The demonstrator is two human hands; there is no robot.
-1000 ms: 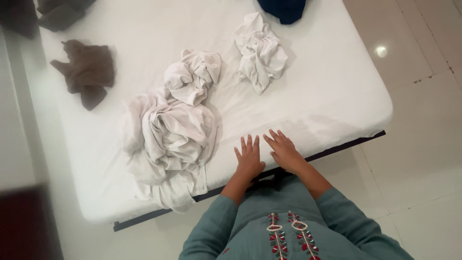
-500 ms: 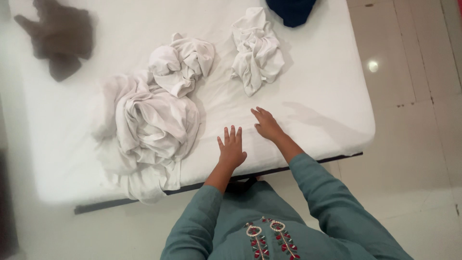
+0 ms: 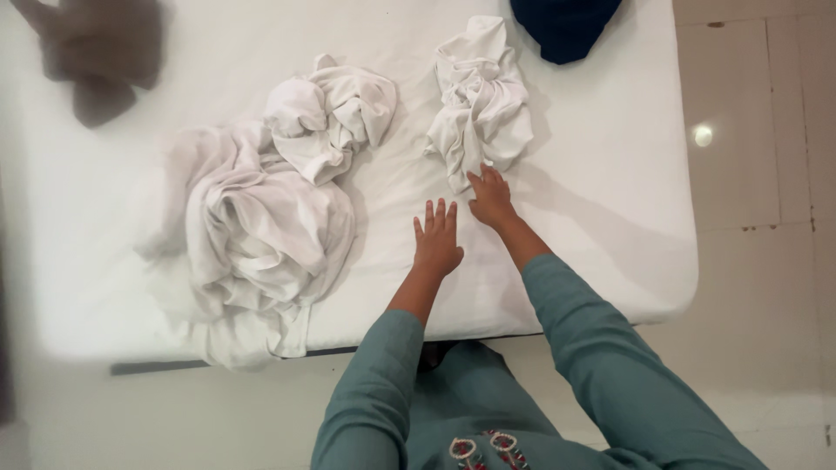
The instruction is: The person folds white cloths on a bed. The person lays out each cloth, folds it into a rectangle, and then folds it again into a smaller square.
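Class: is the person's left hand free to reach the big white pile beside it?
Probably yes: the left hand lies flat on bare sheet, with nothing between it and the big pile.

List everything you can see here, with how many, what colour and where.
mattress: one, white, fills the middle of the view
small crumpled cloth: one, white, far right of centre
middle crumpled cloth: one, white, centre
large cloth heap: one, white, near left edge
brown cloth: one, far left corner, blurred
dark blue cloth: one, far edge
floor: pale tiles, right
left hand: flat on mattress, open
right hand: fingers at small crumpled cloth
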